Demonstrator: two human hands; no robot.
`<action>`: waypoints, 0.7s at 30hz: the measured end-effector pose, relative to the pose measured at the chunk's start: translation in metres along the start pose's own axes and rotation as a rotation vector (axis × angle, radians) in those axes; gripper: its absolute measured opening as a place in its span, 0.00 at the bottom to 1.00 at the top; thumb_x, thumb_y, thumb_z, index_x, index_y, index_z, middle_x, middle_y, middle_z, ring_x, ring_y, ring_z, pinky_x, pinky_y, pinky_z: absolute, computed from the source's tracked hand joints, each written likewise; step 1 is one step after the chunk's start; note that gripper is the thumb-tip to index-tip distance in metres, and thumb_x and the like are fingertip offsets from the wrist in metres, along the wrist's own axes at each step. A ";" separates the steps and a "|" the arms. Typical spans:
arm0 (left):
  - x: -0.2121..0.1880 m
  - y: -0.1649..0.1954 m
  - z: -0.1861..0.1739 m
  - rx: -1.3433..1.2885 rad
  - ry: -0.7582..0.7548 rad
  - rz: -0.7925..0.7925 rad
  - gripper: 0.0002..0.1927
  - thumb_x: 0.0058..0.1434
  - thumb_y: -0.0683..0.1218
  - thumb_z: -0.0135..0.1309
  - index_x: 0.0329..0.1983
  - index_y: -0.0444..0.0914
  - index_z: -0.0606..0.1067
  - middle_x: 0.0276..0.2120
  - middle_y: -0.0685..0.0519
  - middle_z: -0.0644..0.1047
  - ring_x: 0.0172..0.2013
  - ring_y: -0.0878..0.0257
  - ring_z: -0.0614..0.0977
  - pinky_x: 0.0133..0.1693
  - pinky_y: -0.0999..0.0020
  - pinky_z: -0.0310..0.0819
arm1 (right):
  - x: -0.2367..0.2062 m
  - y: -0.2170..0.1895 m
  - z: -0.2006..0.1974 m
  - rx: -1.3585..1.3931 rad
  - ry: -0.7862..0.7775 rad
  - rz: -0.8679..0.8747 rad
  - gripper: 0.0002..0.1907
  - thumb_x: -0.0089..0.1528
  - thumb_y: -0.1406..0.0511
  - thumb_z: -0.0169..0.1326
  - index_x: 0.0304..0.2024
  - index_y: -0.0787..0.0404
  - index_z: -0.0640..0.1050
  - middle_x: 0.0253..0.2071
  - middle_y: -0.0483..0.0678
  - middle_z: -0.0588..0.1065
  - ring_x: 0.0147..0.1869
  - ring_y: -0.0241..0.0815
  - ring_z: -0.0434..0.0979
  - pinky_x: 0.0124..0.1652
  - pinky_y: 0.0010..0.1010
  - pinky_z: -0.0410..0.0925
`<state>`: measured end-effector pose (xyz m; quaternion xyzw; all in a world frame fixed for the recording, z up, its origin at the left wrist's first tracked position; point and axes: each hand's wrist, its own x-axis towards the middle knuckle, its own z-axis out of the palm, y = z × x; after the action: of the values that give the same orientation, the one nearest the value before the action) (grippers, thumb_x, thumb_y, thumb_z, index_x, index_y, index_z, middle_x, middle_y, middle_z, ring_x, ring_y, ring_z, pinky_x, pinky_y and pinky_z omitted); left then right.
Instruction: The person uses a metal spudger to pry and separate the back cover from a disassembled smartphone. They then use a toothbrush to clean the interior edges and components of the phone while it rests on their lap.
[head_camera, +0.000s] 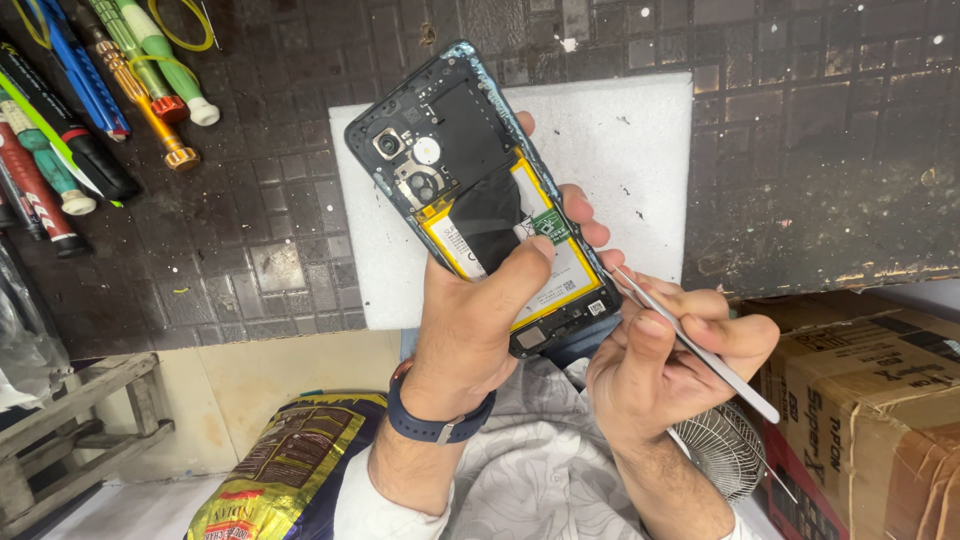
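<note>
My left hand (480, 320) grips an opened smartphone (470, 170) with its back cover off, the thumb pressed on the yellow-edged battery (540, 280). The camera modules and dark inner plate face up. A blue band circles that wrist. My right hand (660, 365) holds thin metal tweezers (690, 345), their tip touching the phone's lower right edge. The phone is held over a white foam pad (620, 160) on a dark tiled worktop.
Several screwdrivers (100, 90) with coloured handles lie at the top left. A cardboard box (870, 400) stands at the right, a small wire-grilled fan (725, 450) beneath my right wrist. A printed sack (280, 470) and a wooden frame (80, 420) sit lower left.
</note>
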<state>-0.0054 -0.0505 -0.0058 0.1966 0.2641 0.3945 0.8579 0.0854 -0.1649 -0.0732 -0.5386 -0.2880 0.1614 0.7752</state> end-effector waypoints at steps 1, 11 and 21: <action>0.000 0.000 0.000 0.006 0.001 -0.003 0.39 0.65 0.30 0.40 0.80 0.38 0.51 0.50 0.43 0.74 0.51 0.54 0.80 0.56 0.49 0.80 | 0.000 0.000 0.000 0.005 0.001 0.009 0.18 0.74 0.69 0.56 0.50 0.59 0.57 0.39 0.52 0.73 0.49 0.42 0.83 0.57 0.42 0.78; 0.000 0.000 -0.001 0.049 -0.010 -0.018 0.39 0.65 0.30 0.39 0.80 0.36 0.52 0.50 0.44 0.75 0.52 0.54 0.81 0.58 0.51 0.78 | -0.001 0.004 -0.001 0.039 -0.007 0.012 0.18 0.74 0.70 0.56 0.49 0.58 0.57 0.38 0.50 0.73 0.49 0.42 0.84 0.59 0.39 0.79; 0.000 0.001 -0.001 0.082 -0.021 -0.007 0.37 0.64 0.30 0.40 0.79 0.34 0.54 0.50 0.43 0.76 0.52 0.54 0.81 0.58 0.52 0.78 | -0.002 0.003 0.002 -0.059 -0.036 -0.018 0.18 0.74 0.68 0.57 0.48 0.58 0.57 0.37 0.50 0.73 0.49 0.44 0.84 0.58 0.38 0.79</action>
<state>-0.0062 -0.0498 -0.0066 0.2349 0.2719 0.3782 0.8532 0.0831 -0.1637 -0.0763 -0.5559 -0.3113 0.1556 0.7549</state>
